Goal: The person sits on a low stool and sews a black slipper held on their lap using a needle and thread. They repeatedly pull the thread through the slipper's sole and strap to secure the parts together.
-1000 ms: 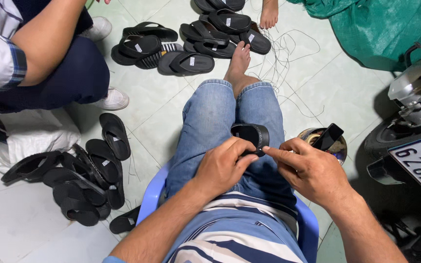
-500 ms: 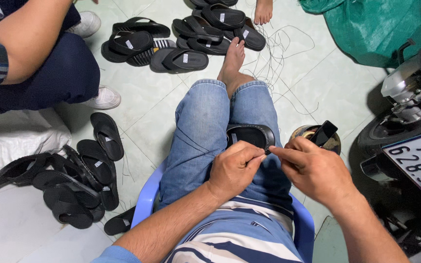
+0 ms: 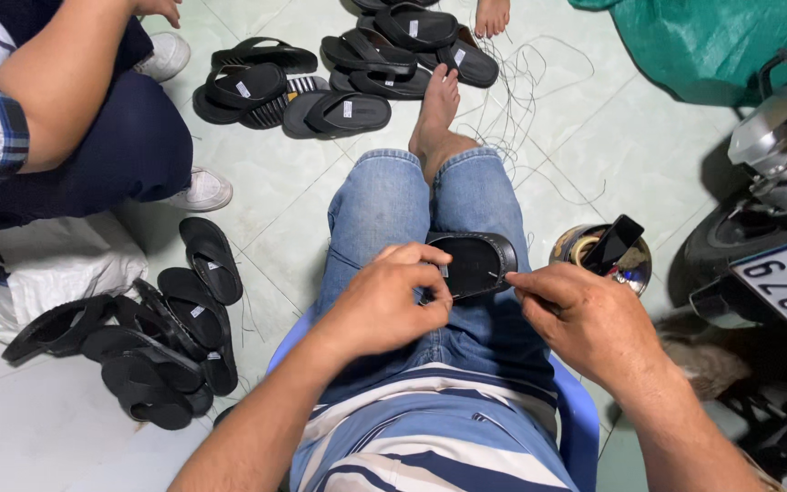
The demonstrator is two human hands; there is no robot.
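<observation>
A black sandal [image 3: 475, 261] lies on my lap over my blue jeans. My left hand [image 3: 384, 301] grips its near left edge, fingers curled over the rim. To the right, my right hand [image 3: 585, 319] pinches a thin thread or needle at the sandal's right side, thumb and forefinger pressed together. I sit on a blue plastic chair [image 3: 576, 428], one bare foot [image 3: 434, 118] stretched out on the tiled floor.
Black sandals lie in a pile at left [image 3: 148, 351] and another at the top [image 3: 348, 77]. Another person [image 3: 66, 118] crouches at upper left. Loose thread [image 3: 539, 118] trails over the floor. A round tin [image 3: 608, 255], a motorbike [image 3: 767, 210] and a green bag [image 3: 712, 41] stand right.
My hands have drawn slightly apart, the right one pulling to the right from the sandal. The view has shifted a little toward my lap.
</observation>
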